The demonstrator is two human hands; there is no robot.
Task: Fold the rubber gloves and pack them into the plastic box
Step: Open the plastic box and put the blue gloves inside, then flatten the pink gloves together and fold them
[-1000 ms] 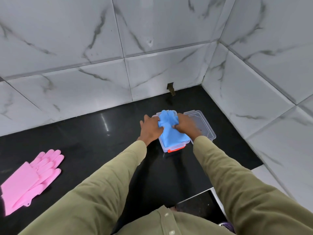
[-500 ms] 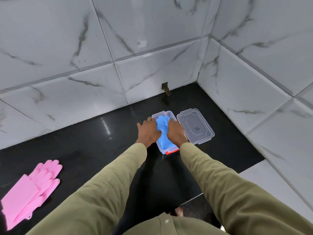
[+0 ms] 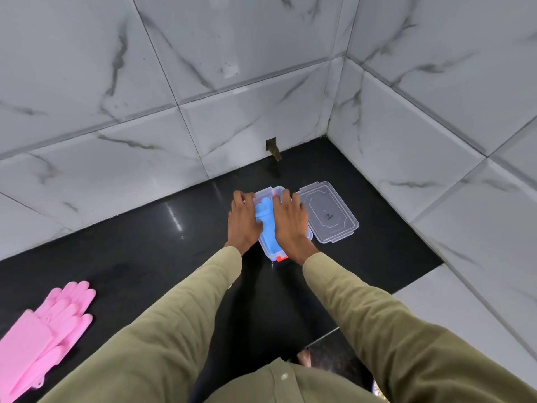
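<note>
Since a second ago both of my hands have flattened out over the blue gloves (image 3: 268, 225), which now sit lower in the plastic box (image 3: 269, 255) than they did then. My left hand (image 3: 243, 221) lies palm-down with fingers straight and spread, covering the left side of the box and pressing on the gloves' left edge; it grips nothing. My right hand (image 3: 290, 225) lies the same way on the right side, fingers extended toward the far rim, also pressing rather than grasping. Between the two hands a strip of the blue gloves shows, running from the far end of the box to the near end. An orange clip (image 3: 281, 258) shows at the near end of the box, just below my right wrist. Just right of my right hand, beside the box, the clear lid (image 3: 329, 212) lies flat on the black counter (image 3: 145, 251). Well to the left of my left hand, near my left sleeve, the pink gloves (image 3: 48, 330) lie stacked flat on the same counter
</note>
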